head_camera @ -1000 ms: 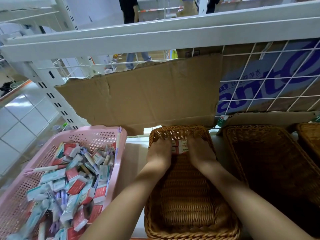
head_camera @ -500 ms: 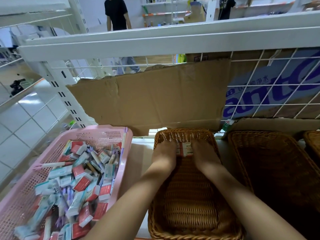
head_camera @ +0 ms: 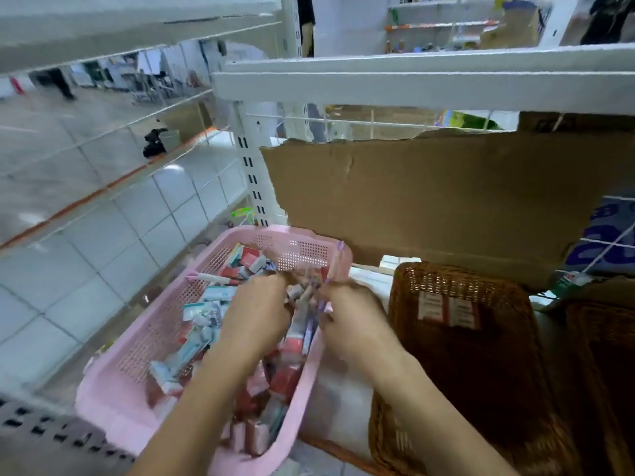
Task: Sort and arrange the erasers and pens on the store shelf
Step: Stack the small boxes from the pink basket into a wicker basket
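Observation:
A pink plastic basket (head_camera: 302,250) at the left holds a heap of red and teal eraser boxes (head_camera: 292,369) mixed with purple pens (head_camera: 311,324). Both of my hands are down in its far right part. My left hand (head_camera: 257,314) reaches into the heap with its fingertips hidden among the boxes. My right hand (head_camera: 354,321) is at the basket's right rim, against the pens. Motion blur hides whether either hand holds anything. To the right, a brown wicker basket (head_camera: 464,276) has two red-and-white eraser boxes (head_camera: 446,312) lined up at its far end.
A torn cardboard sheet (head_camera: 446,201) stands behind the baskets against the wire back. A second wicker basket (head_camera: 604,355) sits at the far right. A white shelf board (head_camera: 412,87) runs overhead. A tiled floor lies left of the shelf upright (head_camera: 252,180).
Both hands have left the eraser boxes at the wicker basket's far end and moved left into the pink basket. The view has swung left with them.

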The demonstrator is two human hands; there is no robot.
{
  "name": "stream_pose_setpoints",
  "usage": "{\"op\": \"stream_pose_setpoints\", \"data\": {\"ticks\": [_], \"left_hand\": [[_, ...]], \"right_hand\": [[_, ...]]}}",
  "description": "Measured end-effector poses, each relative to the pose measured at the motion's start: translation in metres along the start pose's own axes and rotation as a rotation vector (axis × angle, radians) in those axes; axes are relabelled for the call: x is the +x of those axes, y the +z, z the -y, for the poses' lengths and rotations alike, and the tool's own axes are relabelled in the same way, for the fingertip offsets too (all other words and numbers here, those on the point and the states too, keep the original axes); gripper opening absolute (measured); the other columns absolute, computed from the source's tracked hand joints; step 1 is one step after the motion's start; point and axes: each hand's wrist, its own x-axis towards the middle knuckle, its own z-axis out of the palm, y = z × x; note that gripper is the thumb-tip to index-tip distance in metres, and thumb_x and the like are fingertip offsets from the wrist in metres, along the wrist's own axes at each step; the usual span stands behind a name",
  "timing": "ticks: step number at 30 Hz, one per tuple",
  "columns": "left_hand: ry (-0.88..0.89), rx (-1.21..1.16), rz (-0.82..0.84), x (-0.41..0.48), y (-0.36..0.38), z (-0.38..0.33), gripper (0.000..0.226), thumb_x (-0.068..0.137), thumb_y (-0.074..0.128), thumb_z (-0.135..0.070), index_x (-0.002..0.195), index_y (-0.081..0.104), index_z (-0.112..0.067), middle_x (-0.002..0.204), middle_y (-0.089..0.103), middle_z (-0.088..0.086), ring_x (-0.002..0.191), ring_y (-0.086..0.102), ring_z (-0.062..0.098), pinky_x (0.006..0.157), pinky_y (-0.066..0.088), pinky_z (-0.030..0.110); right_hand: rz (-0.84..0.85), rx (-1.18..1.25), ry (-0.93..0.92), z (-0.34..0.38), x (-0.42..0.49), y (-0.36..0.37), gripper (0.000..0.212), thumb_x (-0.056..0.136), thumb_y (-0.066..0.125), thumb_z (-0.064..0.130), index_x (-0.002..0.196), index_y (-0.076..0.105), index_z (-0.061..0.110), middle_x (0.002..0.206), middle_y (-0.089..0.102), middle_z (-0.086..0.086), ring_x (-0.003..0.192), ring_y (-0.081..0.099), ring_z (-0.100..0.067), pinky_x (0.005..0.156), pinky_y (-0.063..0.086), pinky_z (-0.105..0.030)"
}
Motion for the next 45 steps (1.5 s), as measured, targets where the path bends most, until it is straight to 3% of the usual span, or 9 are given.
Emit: {"op": "stream_pose_setpoints", "data": {"ticks": [6, 14, 17, 21, 25, 29, 34, 40, 45], "left_hand": [[-0.089, 0.159, 0.130, -0.002, 0.026, 0.053, 0.012, 0.088, 0.053, -0.015, 0.095, 0.057, -0.006, 0.097, 0.058, 0.014, 0.093, 0.061, 0.033, 0.070, 0.044, 0.038], [-0.147, 0.140, 0.064, -0.003, 0.031, 0.050, 0.007, 0.089, 0.052, -0.013, 0.094, 0.049, -0.009, 0.095, 0.061, 0.013, 0.093, 0.061, 0.032, 0.060, 0.037, 0.033], [-0.147, 0.056, -0.003, -0.007, 0.014, 0.039, 0.007, 0.086, 0.053, -0.018, 0.088, 0.051, -0.012, 0.093, 0.062, 0.012, 0.092, 0.061, 0.034, 0.061, 0.036, 0.033], [-0.070, -0.160, -0.137, -0.016, -0.018, 0.010, 0.019, 0.089, 0.052, -0.023, 0.106, 0.058, -0.017, 0.098, 0.055, 0.004, 0.091, 0.053, 0.024, 0.069, 0.032, 0.031], [0.093, -0.439, -0.226, -0.024, -0.025, -0.028, 0.023, 0.089, 0.053, -0.021, 0.107, 0.067, -0.027, 0.090, 0.062, 0.003, 0.089, 0.053, 0.022, 0.069, 0.032, 0.029], [0.158, -0.668, -0.141, -0.027, -0.012, -0.073, 0.022, 0.092, 0.053, -0.015, 0.105, 0.071, -0.019, 0.089, 0.071, 0.002, 0.083, 0.061, 0.020, 0.071, 0.040, 0.029], [0.147, -0.836, -0.001, -0.020, 0.026, -0.114, 0.038, 0.079, 0.065, -0.001, 0.108, 0.070, -0.025, 0.095, 0.062, -0.025, 0.098, 0.063, 0.006, 0.092, 0.047, 0.019], [0.183, -0.898, 0.094, -0.012, 0.058, -0.144, 0.042, 0.078, 0.064, -0.002, 0.081, 0.063, -0.044, 0.099, 0.071, 0.001, 0.090, 0.068, 0.011, 0.089, 0.054, 0.036], [0.157, -0.795, 0.148, -0.006, 0.059, -0.157, 0.033, 0.081, 0.067, -0.009, 0.105, 0.067, -0.032, 0.091, 0.063, -0.016, 0.076, 0.057, -0.007, 0.066, 0.040, -0.002]], "right_hand": [[0.187, -0.416, -0.122, 0.041, 0.003, 0.042, 0.027, 0.081, 0.053, 0.008, 0.105, 0.064, 0.006, 0.113, 0.060, -0.026, 0.109, 0.054, -0.038, 0.095, 0.029, -0.044], [0.265, -0.418, -0.172, 0.040, 0.009, 0.039, 0.006, 0.086, 0.052, 0.015, 0.082, 0.057, 0.014, 0.102, 0.065, -0.013, 0.100, 0.057, -0.030, 0.085, 0.026, -0.038], [0.220, -0.324, -0.156, 0.038, 0.008, 0.029, 0.020, 0.088, 0.047, 0.014, 0.069, 0.045, 0.013, 0.095, 0.066, -0.013, 0.090, 0.061, -0.032, 0.080, 0.033, -0.031], [0.061, 0.031, 0.004, 0.026, 0.003, 0.003, 0.028, 0.091, 0.044, 0.013, 0.111, 0.062, 0.020, 0.102, 0.068, -0.009, 0.093, 0.063, -0.030, 0.078, 0.049, -0.030], [-0.125, 0.332, 0.108, -0.008, -0.015, -0.030, 0.033, 0.090, 0.045, 0.005, 0.105, 0.069, 0.022, 0.096, 0.070, 0.008, 0.092, 0.061, -0.009, 0.076, 0.042, -0.014], [-0.222, 0.651, 0.293, -0.049, -0.043, -0.050, 0.024, 0.088, 0.059, 0.009, 0.095, 0.067, 0.031, 0.083, 0.069, 0.002, 0.083, 0.066, -0.019, 0.084, 0.053, -0.043], [-0.295, 0.704, 0.461, -0.091, -0.079, -0.064, 0.033, 0.086, 0.064, 0.007, 0.108, 0.057, 0.031, 0.104, 0.058, 0.014, 0.096, 0.055, 0.000, 0.080, 0.045, -0.018], [-0.332, 0.647, 0.618, -0.124, -0.098, -0.069, 0.041, 0.082, 0.068, 0.003, 0.115, 0.055, 0.022, 0.110, 0.062, 0.003, 0.099, 0.060, -0.010, 0.086, 0.051, -0.028], [-0.352, 0.670, 0.633, -0.135, -0.099, -0.075, 0.031, 0.085, 0.066, 0.009, 0.109, 0.060, 0.027, 0.098, 0.060, 0.015, 0.090, 0.055, 0.004, 0.065, 0.043, -0.008]]}}
